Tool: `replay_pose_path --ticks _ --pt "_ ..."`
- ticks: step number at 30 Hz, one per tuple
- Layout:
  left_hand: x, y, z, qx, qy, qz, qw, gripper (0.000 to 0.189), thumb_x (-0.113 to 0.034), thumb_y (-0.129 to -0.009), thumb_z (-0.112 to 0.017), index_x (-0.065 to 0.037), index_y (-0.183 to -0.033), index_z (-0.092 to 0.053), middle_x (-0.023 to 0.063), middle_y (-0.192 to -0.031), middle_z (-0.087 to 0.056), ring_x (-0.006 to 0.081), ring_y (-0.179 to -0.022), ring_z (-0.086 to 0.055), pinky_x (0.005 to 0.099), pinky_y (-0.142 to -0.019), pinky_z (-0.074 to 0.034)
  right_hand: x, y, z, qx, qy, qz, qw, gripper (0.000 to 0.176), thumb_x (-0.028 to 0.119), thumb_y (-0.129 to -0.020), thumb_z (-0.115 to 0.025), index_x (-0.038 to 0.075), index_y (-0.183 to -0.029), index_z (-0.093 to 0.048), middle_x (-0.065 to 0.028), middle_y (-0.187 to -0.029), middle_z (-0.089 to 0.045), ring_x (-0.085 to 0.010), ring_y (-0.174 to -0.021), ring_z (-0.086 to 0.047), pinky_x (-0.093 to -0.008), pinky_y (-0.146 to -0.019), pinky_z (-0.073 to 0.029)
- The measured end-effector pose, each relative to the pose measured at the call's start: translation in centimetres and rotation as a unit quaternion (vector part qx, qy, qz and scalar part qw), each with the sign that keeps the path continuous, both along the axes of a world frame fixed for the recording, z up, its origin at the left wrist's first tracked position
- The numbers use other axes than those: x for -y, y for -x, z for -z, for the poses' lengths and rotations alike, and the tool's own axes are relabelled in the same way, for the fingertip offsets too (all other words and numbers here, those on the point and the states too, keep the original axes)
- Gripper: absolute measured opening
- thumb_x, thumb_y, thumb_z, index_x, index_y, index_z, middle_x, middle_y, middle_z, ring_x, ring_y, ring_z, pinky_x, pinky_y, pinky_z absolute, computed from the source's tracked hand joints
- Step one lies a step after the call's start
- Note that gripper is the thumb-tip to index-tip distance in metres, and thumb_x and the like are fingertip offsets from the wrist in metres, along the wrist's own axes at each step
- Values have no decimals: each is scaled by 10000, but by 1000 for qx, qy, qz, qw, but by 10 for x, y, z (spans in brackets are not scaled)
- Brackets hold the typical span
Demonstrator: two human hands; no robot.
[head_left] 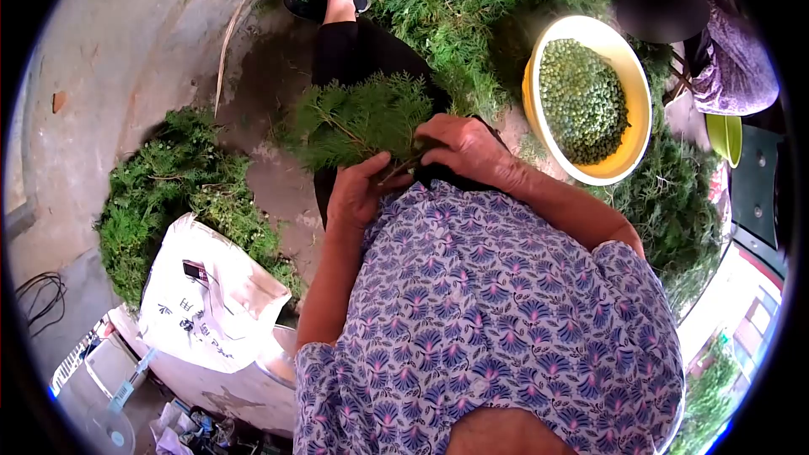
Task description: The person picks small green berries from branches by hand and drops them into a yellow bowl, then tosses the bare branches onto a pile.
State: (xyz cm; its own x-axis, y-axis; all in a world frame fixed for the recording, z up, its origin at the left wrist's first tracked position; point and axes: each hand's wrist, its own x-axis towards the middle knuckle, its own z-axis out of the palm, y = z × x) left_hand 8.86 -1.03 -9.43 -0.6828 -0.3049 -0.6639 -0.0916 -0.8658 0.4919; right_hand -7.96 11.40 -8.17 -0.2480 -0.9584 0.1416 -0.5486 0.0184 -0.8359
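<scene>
A leafy green sprig (358,118) lies over the person's dark-trousered lap. My left hand (361,190) is closed around its stem end, at the lower edge of the foliage. Just to the right, my right hand (463,147) bends over the same sprig with its fingers curled inward; what its fingertips pinch is too small and shaded to make out. Right of the hands stands a yellow basin (619,164) with a pale rim, holding a heap of small green round pieces (581,97).
Cut green branches (472,8) cover the ground ahead, with more (666,202) at right. Another pile (173,194) lies at left beside a white sack (211,295). A person in purple patterned clothing (733,67) sits at upper right near a green container (725,136).
</scene>
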Motion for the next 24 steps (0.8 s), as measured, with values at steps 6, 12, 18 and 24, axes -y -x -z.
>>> replay_pose_path --ticks 6,12,18,24 --pt "-9 0 0 69 24 -32 997 364 44 -810 -501 -17 -1164 -442 154 -1045 -564 277 -855 -614 368 -594 -579 4 -6 12 -35 -52 0 998 228 113 -699 -650 35 -904 -588 -111 -817 -582 -300 -771 -588 -367 -654 -478" --pt "-10 1 0 89 18 -58 994 379 72 -787 -523 -27 -1146 -449 134 -1010 -571 258 -829 -614 343 -556 -574 6 -12 14 -23 -60 18 998 173 102 -699 -651 33 -843 -582 -113 -787 -579 -293 -742 -590 -361 -640 -475" --pt "-15 1 7 102 13 -43 994 368 96 -763 -550 -3 -1110 -476 132 -992 -568 243 -791 -609 317 -562 -568 6 -18 19 -11 -37 77 996 170 74 -695 -650 23 -846 -593 -120 -763 -603 -280 -663 -593 -326 -579 -474" --pt "-20 -4 1 143 25 -66 987 293 57 -789 -553 15 -1076 -515 130 -950 -586 238 -802 -603 325 -648 -558 -4 12 -7 211 -65 271 937 134 53 -759 -644 2 -876 -601 -69 -757 -600 -96 -606 -562 -244 -512 -453"
